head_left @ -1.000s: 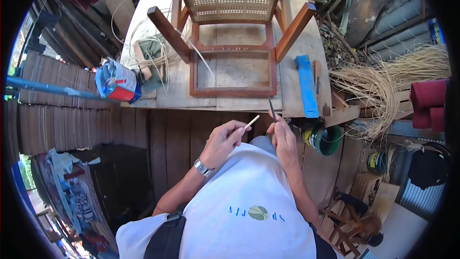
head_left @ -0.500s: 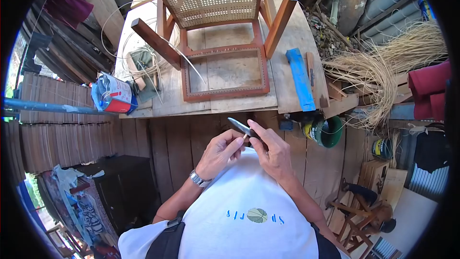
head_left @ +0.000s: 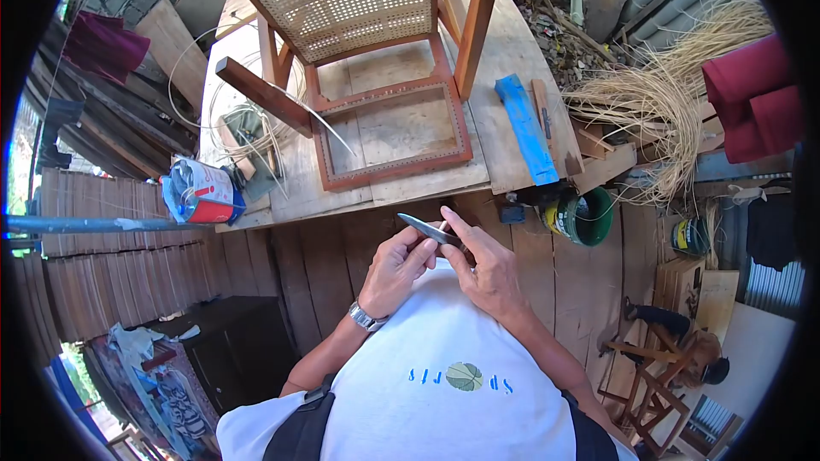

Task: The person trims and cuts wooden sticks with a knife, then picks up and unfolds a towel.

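In front of my white shirt, my right hand (head_left: 489, 271) is closed around a knife (head_left: 418, 224), its blade pointing up and to the left. My left hand (head_left: 395, 275), with a metal watch on the wrist, pinches a thin pale stick (head_left: 443, 225) against the blade. Most of the stick is hidden by fingers and knife. Beyond my hands, a wooden chair frame (head_left: 395, 176) lies on the worktable (head_left: 389, 196), its legs pointing toward me. Its back panel is woven cane (head_left: 346, 4), and the seat frame is open, with small holes along the edge.
A cane strand (head_left: 329, 130) crosses the chair, near coiled cane (head_left: 248, 124). A blue strip (head_left: 525, 132) lies at the table's right. A paint can (head_left: 205, 192) stands at the left corner. Right are a green bucket (head_left: 589, 218), a cane bundle (head_left: 675, 119) and another person (head_left: 683, 346).
The knife blade has turned flatter and shifted slightly left, across the stick. My hands stay close together. The view has shifted, so the chair and table appear further left and higher.
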A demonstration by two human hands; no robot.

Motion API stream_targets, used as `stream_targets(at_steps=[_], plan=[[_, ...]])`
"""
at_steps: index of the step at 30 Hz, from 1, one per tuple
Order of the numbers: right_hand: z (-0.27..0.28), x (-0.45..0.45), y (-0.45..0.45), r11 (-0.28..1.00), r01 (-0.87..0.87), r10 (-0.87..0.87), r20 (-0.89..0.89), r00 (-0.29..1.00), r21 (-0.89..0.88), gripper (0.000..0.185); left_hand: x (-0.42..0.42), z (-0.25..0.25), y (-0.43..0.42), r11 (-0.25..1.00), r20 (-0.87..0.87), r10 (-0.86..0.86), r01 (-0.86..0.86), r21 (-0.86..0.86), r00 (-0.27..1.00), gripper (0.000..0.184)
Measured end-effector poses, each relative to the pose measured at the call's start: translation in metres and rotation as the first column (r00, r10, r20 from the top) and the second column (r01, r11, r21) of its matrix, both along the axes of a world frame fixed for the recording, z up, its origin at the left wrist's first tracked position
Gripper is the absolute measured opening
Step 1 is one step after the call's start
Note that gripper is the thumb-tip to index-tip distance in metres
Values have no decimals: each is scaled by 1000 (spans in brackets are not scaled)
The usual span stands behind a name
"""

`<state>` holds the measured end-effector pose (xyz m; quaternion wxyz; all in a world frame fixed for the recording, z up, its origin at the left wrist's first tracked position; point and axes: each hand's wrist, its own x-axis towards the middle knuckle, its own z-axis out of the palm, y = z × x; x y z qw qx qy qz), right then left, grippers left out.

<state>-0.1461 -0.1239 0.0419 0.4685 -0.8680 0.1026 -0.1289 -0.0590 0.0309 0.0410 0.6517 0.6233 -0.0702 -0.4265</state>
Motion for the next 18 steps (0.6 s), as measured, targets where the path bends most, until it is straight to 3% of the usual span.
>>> stream_targets(at_steps=[8,12,14,18], plan=[[-5,0,-3,992,2,-2,-1,1000,-123,52,1,-8,-8,992,183,48,-69,109,982,19],[-8,2,-3,981,10,-8,14,1000,-193,51,0,-5,-14,989,192,77,-99,109,978,20],[-8,3,-3,976,18,-17,3,1000,-217,49,0,-7,-17,988,188,145,-152,26,971,20],[-8,5,-1,978,22,-25,-10,1000,-205,46,5,-10,-14,990,171,122,-132,44,978,20]])
